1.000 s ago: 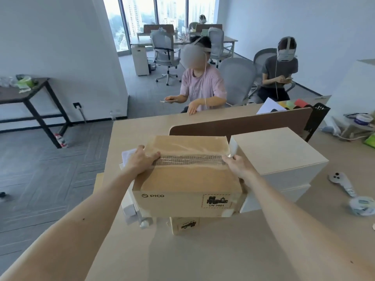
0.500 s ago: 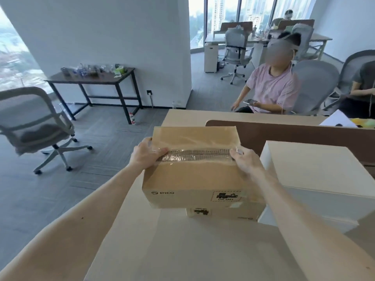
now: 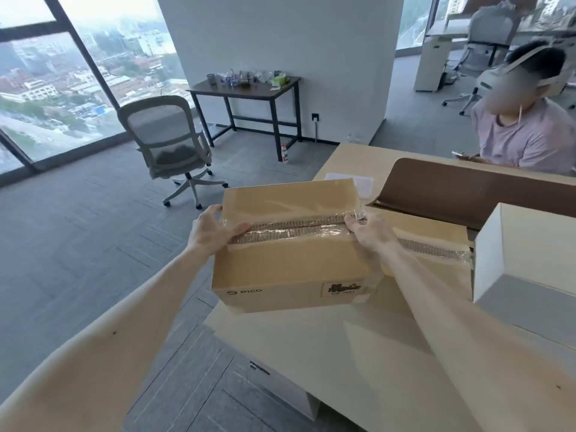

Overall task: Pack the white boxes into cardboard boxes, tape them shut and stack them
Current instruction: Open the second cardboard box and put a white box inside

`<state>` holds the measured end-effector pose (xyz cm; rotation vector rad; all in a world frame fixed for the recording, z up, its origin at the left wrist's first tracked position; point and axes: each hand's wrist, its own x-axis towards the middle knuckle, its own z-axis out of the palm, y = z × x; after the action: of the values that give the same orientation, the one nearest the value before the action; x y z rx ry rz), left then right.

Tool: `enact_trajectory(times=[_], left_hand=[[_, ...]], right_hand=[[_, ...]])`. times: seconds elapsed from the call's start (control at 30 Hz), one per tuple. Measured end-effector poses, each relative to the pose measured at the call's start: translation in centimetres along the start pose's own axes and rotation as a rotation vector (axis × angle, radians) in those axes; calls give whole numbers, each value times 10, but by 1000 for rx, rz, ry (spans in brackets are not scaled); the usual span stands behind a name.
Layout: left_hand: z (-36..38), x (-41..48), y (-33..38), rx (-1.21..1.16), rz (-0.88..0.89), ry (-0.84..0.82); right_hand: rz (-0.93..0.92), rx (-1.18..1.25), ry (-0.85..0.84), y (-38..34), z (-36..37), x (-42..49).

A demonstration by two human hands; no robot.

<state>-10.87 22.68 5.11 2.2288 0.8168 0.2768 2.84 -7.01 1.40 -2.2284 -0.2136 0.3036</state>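
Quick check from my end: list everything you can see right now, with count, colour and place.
Taped cardboard box: one, brown, held at the desk's left edge.
Second taped cardboard box: one, brown, on the desk behind the right forearm.
White box: one, white, right, on the desk.
Desk: one, light wood, below the boxes.
Divider: one, brown, behind the boxes.
Paper sheet: one, white, far desk corner.
Office chair: one, grey, left floor.
Side table: one, dark, by the wall.
Seated person: one, pink shirt, far right.
Left hand: box's left end.
Right hand: box's right end.
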Motion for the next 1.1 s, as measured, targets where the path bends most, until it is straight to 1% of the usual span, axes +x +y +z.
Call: enact_trajectory(times=[0.17,0.33,0.43,0.6,0.73,0.83,1.1], left_hand=[[-33,-4,-40,-8,-37,18],[-53,-8,-85,-5,-92,-29],[-50,-12,-106,-6,-106,-89],[-27,-23,-129,3,-105,-177],[1,-35,-131,27,-86,-262],[23,-44,-128,28,-60,-314],[96,-69,-96,92,87,-509]], right_hand=[[-51,-17,-22,-26,37,-17],[-9,-22,-63,-36,75,-39],[40,-16,-69,-26,93,-53],[136,-37,-51,-1,104,-79],[185,-92,-29,28,103,-101],[244,-97,-9,52,97,-117],[425,-48,110,118,61,-155]])
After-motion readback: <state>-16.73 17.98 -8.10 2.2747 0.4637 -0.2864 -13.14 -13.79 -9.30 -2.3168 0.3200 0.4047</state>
